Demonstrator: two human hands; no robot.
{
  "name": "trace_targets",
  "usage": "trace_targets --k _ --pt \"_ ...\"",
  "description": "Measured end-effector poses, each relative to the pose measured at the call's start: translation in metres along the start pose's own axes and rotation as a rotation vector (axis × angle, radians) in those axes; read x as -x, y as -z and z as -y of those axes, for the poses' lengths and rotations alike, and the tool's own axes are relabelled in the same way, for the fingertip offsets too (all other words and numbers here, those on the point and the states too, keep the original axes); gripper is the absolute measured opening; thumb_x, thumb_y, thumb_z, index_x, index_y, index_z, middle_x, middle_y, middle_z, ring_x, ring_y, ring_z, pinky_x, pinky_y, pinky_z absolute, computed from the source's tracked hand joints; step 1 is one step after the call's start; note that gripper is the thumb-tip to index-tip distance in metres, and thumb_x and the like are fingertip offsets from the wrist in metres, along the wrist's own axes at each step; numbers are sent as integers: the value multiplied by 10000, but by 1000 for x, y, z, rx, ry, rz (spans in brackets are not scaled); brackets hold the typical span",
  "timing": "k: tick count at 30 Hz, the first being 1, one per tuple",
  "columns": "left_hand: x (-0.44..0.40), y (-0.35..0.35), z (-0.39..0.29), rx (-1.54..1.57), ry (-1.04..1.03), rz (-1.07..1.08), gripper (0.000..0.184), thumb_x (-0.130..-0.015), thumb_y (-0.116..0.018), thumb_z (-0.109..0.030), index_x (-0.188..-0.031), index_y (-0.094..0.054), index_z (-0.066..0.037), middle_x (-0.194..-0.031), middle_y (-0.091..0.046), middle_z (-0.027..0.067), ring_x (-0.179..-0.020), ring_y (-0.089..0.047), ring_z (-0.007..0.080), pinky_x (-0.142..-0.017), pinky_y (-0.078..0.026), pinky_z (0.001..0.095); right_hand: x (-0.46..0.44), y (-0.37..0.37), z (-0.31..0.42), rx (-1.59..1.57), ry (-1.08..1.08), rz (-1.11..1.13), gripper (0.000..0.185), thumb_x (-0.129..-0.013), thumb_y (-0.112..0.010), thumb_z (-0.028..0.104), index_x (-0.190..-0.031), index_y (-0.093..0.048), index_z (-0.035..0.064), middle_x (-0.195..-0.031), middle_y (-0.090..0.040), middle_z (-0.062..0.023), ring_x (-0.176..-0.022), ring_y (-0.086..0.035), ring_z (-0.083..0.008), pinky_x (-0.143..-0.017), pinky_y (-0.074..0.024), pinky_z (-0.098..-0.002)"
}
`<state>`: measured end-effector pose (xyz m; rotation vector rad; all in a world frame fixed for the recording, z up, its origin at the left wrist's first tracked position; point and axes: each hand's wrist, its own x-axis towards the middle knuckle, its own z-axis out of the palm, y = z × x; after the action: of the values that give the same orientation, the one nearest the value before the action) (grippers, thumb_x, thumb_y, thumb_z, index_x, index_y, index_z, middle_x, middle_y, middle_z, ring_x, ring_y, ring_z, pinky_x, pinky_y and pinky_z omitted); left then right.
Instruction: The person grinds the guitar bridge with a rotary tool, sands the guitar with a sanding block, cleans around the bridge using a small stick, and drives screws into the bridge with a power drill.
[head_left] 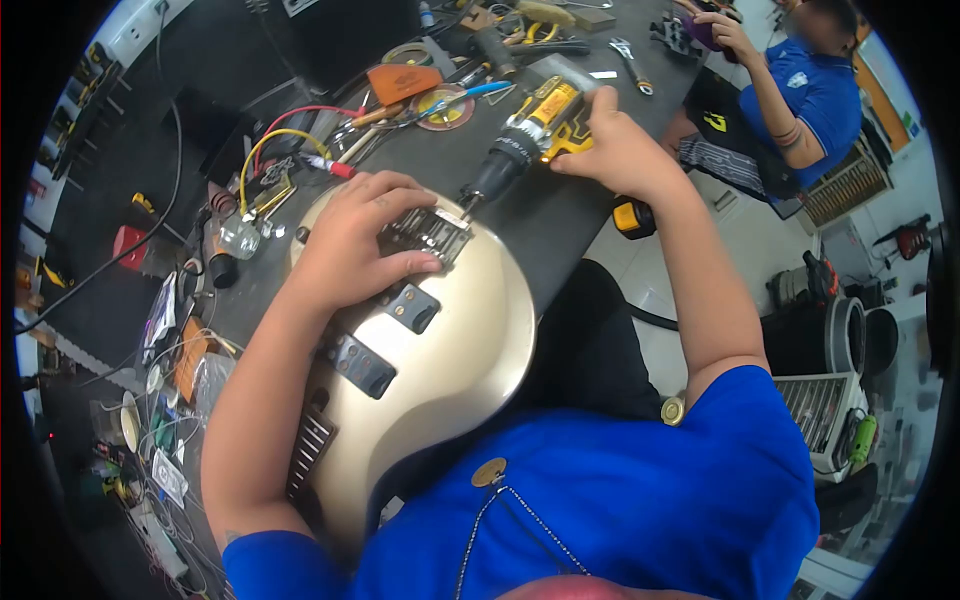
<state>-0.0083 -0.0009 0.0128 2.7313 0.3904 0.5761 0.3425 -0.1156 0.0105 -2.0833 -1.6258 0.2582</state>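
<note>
A cream electric guitar body [470, 330] lies on the dark bench beside me. My left hand [355, 235] rests on it, with fingers and thumb around the metal guitar bridge [445, 236], partly covering it. My right hand [630, 155] is wrapped round the handle of a yellow and black cordless drill [520, 140]. Its bit points down at the far edge of the bridge and appears to touch a screw there; the exact contact is too small to tell. Two dark pickups [362, 366] sit in the body, nearer to me than the bridge.
Hand tools, an orange block [403, 82], yellow and red cables and an adjustable wrench [632, 66] lie across the bench's far side. Cables and parts clutter the left. Another person in a blue shirt [815, 105] sits at right, holding something purple.
</note>
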Motion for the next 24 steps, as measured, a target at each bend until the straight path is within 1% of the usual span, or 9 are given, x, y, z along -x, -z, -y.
trace_targets --k 4,7,10,13,16,22,24 --pt "1 1 2 17 10 9 688 -727 -958 -445 -1283 -769 -86 -1321 -710 92 -1229 -664 336 -1067 -518 454 0 -2 -2 3 13 -23 962 -808 -942 362 -1313 -322 -174 -1035 -696 -429 -1028 -762 -486 -904 -607 -448" --pt "1 1 1 3 8 13 683 -732 -953 -450 -1284 -769 -91 -1320 -709 92 -1217 -664 333 -1063 -520 453 1 -3 0 -26 22 -46 977 -787 -954 369 -1319 -331 -163 -1078 -697 -425 -1042 -763 -477 -921 -607 -440" --pt "1 0 1 41 8 0 639 -743 -956 -398 -1282 -769 -110 -1306 -709 85 -1178 -639 328 -1072 -494 464 1 0 3 -16 -13 -49 1035 -752 -975 371 -1365 -329 -156 -1129 -699 -417 -1070 -762 -463 -947 -603 -432" --pt "1 4 -1 4 14 27 641 -761 -931 -415 -1294 -763 -100 -1319 -701 92 -1215 -656 334 -1069 -513 460 1 3 5 -36 -31 -67 1092 -723 -993 360 -1420 -321 -146 -1149 -705 -404 -1099 -760 -456 -970 -598 -427" --pt "1 4 -2 6 17 38 620 -768 -915 -375 -1303 -758 -104 -1332 -693 93 -1230 -647 335 -1083 -502 463 -2 9 7 -65 -74 -74 1132 -710 -1003 343 -1456 -307 -147 -1159 -707 -399 -1122 -755 -457 -992 -593 -426" --pt "2 4 -2 1 17 41 629 -754 -896 -321 -1328 -750 -110 -1347 -686 101 -1229 -643 340 -1085 -496 469 -8 7 1 -66 -60 -93 1144 -712 -998 339 -1470 -299 -158 -1190 -707 -402 -1143 -754 -452 -1014 -590 -418" --pt "2 3 -4 25 -16 10 630 -749 -892 -307 -1332 -753 -112 -1355 -683 104 -1232 -644 343 -1089 -494 470 -8 6 2 -62 -66 -93 1143 -715 -994 342 -1470 -298 -160 -1186 -708 -399 -1146 -755 -449 -1015 -590 -413"
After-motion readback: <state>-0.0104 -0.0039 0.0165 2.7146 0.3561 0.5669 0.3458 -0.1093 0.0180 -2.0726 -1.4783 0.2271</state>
